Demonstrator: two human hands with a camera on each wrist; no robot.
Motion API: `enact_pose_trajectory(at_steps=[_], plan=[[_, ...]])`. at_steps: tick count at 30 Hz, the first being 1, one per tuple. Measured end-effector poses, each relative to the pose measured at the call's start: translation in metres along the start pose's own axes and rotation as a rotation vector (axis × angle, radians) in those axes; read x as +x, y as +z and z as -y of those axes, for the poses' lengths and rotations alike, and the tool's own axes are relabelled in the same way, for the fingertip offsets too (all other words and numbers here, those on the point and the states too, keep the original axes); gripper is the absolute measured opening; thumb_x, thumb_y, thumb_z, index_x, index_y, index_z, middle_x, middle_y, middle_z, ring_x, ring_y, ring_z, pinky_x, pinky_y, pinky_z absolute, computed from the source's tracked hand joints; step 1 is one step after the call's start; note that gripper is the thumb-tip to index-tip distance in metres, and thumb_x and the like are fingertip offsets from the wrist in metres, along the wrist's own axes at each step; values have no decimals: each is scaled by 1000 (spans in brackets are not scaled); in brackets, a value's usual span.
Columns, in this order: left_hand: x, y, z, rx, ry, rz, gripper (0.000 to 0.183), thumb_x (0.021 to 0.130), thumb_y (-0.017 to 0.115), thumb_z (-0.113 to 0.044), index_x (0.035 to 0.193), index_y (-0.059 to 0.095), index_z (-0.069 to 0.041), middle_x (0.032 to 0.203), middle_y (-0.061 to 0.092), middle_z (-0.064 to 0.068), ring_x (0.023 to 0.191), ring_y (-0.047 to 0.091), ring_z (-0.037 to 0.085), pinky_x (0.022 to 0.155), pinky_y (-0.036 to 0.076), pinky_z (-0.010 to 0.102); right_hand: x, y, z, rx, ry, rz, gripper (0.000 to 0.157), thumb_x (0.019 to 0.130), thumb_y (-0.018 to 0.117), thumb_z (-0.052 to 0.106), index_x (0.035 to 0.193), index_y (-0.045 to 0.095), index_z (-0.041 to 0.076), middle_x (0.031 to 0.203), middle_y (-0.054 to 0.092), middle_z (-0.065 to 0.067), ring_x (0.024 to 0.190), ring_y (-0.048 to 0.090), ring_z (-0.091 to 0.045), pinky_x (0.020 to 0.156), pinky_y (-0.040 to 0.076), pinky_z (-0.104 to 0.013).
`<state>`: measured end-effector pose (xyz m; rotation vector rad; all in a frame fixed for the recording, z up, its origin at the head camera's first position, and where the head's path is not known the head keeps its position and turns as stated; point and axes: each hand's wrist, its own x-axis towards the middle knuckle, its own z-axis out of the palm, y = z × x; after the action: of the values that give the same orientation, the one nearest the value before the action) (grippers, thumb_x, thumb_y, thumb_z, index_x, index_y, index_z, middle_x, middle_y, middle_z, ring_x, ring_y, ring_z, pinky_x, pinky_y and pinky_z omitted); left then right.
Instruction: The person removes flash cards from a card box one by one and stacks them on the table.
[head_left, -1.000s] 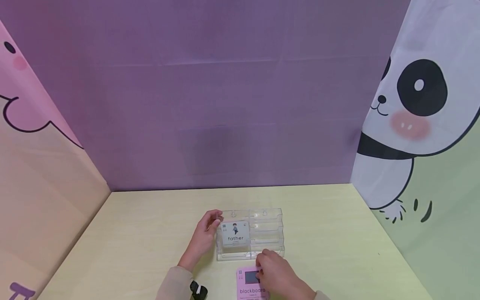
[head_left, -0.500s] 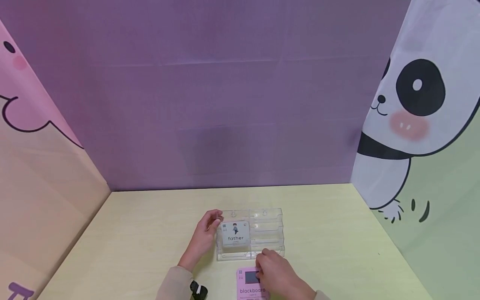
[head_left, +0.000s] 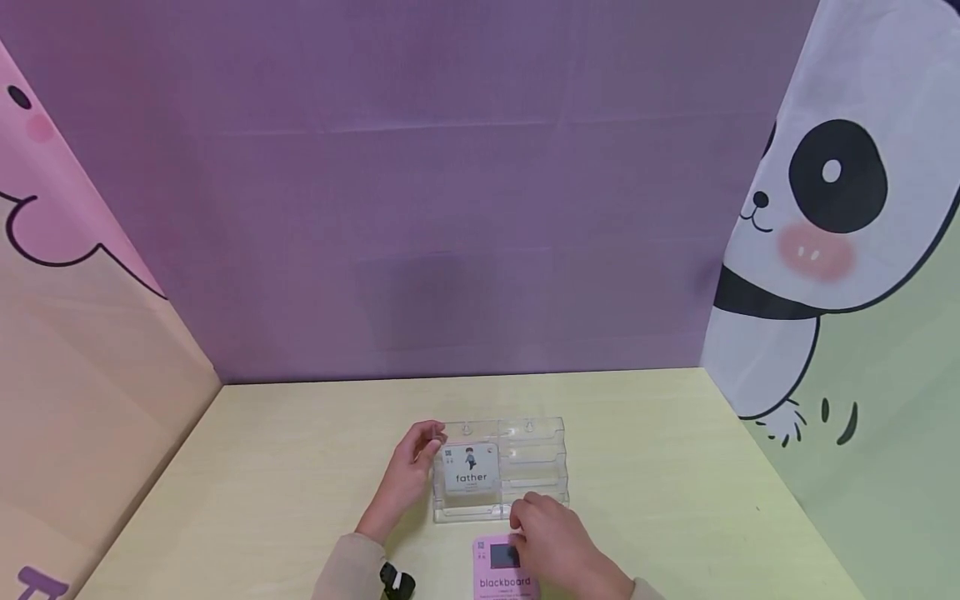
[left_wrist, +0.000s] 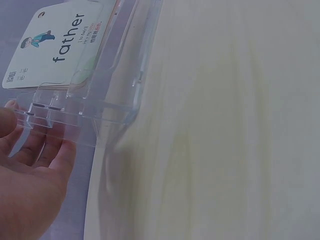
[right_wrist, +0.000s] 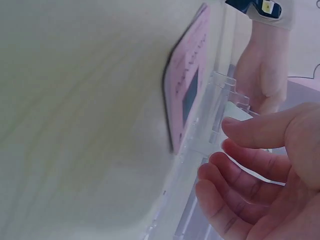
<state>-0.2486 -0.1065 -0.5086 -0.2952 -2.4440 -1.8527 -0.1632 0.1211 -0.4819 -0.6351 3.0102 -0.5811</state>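
A clear plastic card rack [head_left: 534,467] with two columns of slots stands on the table. In its left column sits a white "father" card [head_left: 471,468], also seen as the father card [left_wrist: 60,42] in the left wrist view. My left hand [head_left: 408,467] grips the rack's left side, with thumb and fingers around the edge. My right hand [head_left: 553,537] is just in front of the rack's lower right part. Its fingers [right_wrist: 240,190] are loosely bent and hold nothing. A pink "blackboard" card [head_left: 498,571] lies on the table, partly behind the right hand in the head view.
The pale wooden table [head_left: 300,450] runs back to a purple cloth wall [head_left: 450,208]. Cartoon-printed cloths, one with a panda [head_left: 832,208], close off both sides. A black strap piece [head_left: 397,581] shows by the left sleeve [head_left: 352,567].
My right hand has shifted very slightly to the left and up. The left hand, rack and cards hold their places.
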Motion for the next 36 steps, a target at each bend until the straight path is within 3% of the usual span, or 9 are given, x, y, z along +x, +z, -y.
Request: enact_pose_trajectory(at_steps=[9, 17, 24, 36], plan=[[2, 0, -1, 8, 11, -4, 29, 99, 49, -11, 128, 50, -11, 121, 59, 10, 119, 51, 25, 108, 35, 48, 2, -7, 2, -17, -5, -95, 14, 80, 74, 20, 77, 61, 16, 68, 44, 11, 62, 41, -7, 53, 37, -21], [5, -1, -2, 0, 21, 4, 31, 99, 47, -3, 130, 47, -2, 122, 57, 19, 120, 50, 31, 107, 34, 51, 6, -13, 7, -8, 1, -149, 13, 80, 75, 21, 79, 62, 16, 71, 48, 11, 65, 43, -7, 53, 39, -21], [6, -2, 1, -11, 25, 0, 28, 98, 50, -8, 126, 51, -8, 119, 59, 11, 118, 52, 25, 107, 36, 46, 10, -19, 9, 17, 12, -196, 13, 81, 74, 23, 79, 62, 18, 72, 50, 10, 67, 44, -7, 54, 40, -21], [3, -1, 1, -15, 14, 2, 28, 99, 50, -12, 127, 51, -12, 121, 59, 9, 122, 50, 27, 109, 32, 49, 13, -22, 6, -19, -39, -333, 12, 82, 72, 22, 83, 62, 16, 76, 56, 6, 71, 46, -9, 56, 43, -20]])
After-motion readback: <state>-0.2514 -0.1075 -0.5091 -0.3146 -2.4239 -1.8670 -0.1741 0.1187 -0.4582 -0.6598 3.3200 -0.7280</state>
